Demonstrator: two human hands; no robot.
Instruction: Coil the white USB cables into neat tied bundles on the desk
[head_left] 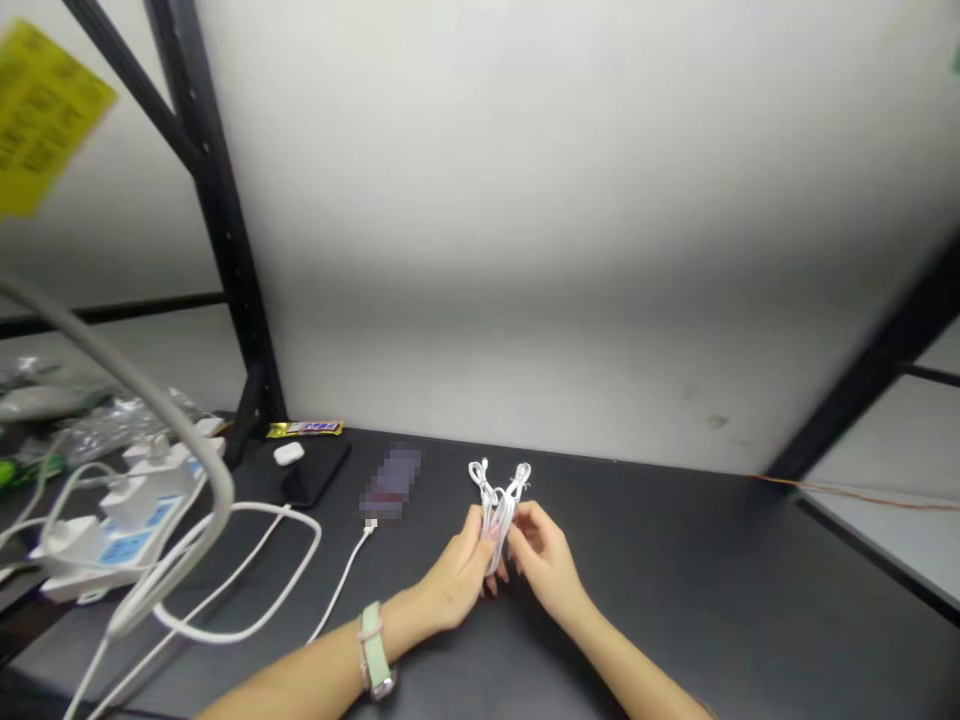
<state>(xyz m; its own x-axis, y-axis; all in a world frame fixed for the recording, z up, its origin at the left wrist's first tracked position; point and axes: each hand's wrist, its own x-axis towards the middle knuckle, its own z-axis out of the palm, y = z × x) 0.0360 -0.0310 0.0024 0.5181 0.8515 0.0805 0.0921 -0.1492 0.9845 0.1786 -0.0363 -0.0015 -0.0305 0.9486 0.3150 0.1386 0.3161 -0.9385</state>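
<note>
Head view, six o'clock: I see the bare left hand and bare right hand half-closed, both pinching a bundled, looped white cable.

"Could any writing be read?"

"None was legible. Print was seen on a yellow sheet, a snack-bar wrapper and blue labels on a power strip, but it seemed too blurred and small to be made out."

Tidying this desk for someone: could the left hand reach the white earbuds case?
Probably yes: the left hand, once off the coiled white cable, has just a thin charging cable on the way to the earbuds case.
</note>
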